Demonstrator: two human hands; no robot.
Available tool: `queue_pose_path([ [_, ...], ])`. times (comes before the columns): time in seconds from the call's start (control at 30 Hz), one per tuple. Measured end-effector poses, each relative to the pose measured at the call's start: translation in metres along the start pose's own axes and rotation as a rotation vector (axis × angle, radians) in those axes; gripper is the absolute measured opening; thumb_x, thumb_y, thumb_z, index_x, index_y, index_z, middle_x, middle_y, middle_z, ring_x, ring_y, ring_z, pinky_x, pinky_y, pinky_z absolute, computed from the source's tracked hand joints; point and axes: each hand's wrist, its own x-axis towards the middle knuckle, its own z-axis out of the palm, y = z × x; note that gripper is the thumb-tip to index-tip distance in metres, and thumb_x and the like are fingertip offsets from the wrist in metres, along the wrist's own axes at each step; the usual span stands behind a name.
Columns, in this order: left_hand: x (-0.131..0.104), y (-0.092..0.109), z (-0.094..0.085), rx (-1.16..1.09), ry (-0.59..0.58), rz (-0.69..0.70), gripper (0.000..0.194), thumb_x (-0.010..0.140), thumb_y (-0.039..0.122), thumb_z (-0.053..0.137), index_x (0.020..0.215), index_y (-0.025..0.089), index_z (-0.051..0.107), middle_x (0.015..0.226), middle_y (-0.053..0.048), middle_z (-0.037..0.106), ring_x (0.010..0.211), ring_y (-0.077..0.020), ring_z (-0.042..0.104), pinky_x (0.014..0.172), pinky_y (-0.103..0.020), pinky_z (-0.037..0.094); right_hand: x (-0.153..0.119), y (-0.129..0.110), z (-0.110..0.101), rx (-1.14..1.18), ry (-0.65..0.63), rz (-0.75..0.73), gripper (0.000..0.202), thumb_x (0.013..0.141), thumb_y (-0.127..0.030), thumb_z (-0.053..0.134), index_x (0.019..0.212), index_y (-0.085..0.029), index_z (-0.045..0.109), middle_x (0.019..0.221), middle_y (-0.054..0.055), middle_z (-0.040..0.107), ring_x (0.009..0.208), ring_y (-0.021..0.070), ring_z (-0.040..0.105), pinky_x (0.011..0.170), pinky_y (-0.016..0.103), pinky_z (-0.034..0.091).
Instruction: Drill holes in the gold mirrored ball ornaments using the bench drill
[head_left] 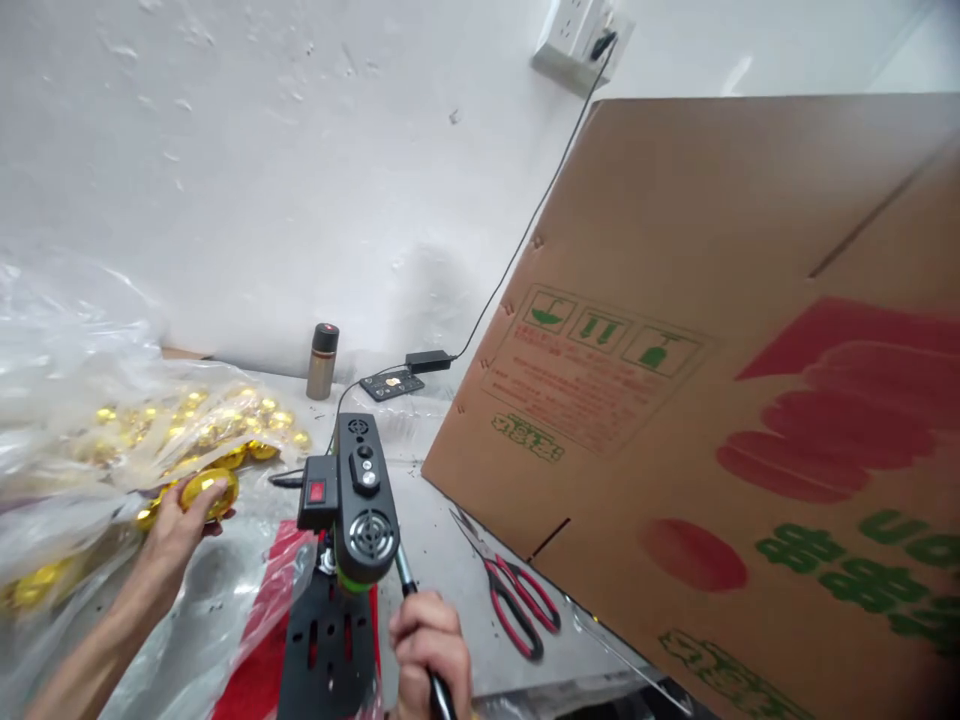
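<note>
My left hand is closed around a shiny gold ball at the mouth of a clear plastic bag that holds several more gold balls. Wrapped round the black grip of a metal lever is my right hand, low in the middle. Left of the lever stands a black machine with round vents, a red switch and a slotted black base plate. A bit of yellow-green shows under the machine's head.
A large cardboard box leans over the right side. Red-handled scissors lie on the grey table. Behind are a bottle, a phone-like object and a power adapter, its cable rising to a wall socket.
</note>
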Motion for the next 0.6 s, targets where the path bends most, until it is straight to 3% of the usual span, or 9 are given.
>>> queue_pose_path([
  [0.13,-0.059,-0.007,-0.034,-0.209,-0.098,-0.093,0.056,0.066,0.074,0.08,0.098,0.031,0.067,0.087,0.003,0.076,0.074,-0.0225,0.066,0.062,-0.031,0.052,0.006,-0.002,0.0,0.092,0.026,-0.087,0.019,0.108,-0.026,0.039,0.1,-0.025,0.056,0.079,0.003,0.065,0.068,0.0205,0.068,0.06,0.034,0.057],
  [0.23,-0.109,-0.032,-0.044,-0.274,-0.217,-0.225,0.059,0.069,0.079,0.078,0.102,0.031,0.074,0.093,-0.002,0.081,0.071,-0.0235,0.068,0.059,-0.033,0.055,0.013,0.0,-0.007,0.123,-0.048,-0.153,0.017,0.106,-0.019,0.042,0.105,-0.023,0.059,0.083,0.005,0.069,0.077,0.0197,0.072,0.065,0.033,0.061],
  [0.33,-0.15,-0.061,-0.036,-0.355,-0.264,-0.309,0.055,0.073,0.073,0.08,0.105,0.029,0.077,0.099,-0.007,0.082,0.073,-0.0254,0.073,0.061,-0.036,0.061,0.019,0.0,-0.013,0.098,-0.074,-0.204,0.016,0.104,-0.014,0.047,0.108,-0.021,0.061,0.088,0.006,0.072,0.084,0.0198,0.075,0.07,0.032,0.063],
  [0.4,-0.167,-0.074,-0.024,-0.419,-0.3,-0.345,0.048,0.074,0.061,0.084,0.106,0.026,0.077,0.105,-0.009,0.081,0.082,-0.028,0.077,0.07,-0.039,0.066,0.021,-0.002,-0.015,0.076,-0.064,-0.217,0.017,0.103,-0.011,0.05,0.11,-0.021,0.062,0.091,0.007,0.074,0.088,0.0195,0.076,0.073,0.031,0.065],
  [0.5,-0.176,-0.078,-0.006,-0.521,-0.292,-0.379,0.037,0.078,0.042,0.083,0.109,0.024,0.075,0.112,-0.009,0.081,0.093,-0.0272,0.079,0.086,-0.039,0.068,0.023,-0.006,-0.017,0.031,-0.049,-0.223,0.019,0.101,-0.008,0.053,0.111,-0.021,0.063,0.095,0.007,0.075,0.091,0.0189,0.077,0.077,0.031,0.066],
  [0.6,-0.172,-0.076,0.005,-0.555,-0.296,-0.427,0.034,0.083,0.033,0.08,0.114,0.023,0.071,0.113,-0.008,0.08,0.094,-0.0273,0.079,0.088,-0.045,0.068,0.024,-0.009,-0.02,0.003,-0.043,-0.239,0.019,0.1,-0.008,0.055,0.112,-0.021,0.064,0.097,0.008,0.075,0.091,0.0188,0.077,0.078,0.031,0.067],
])
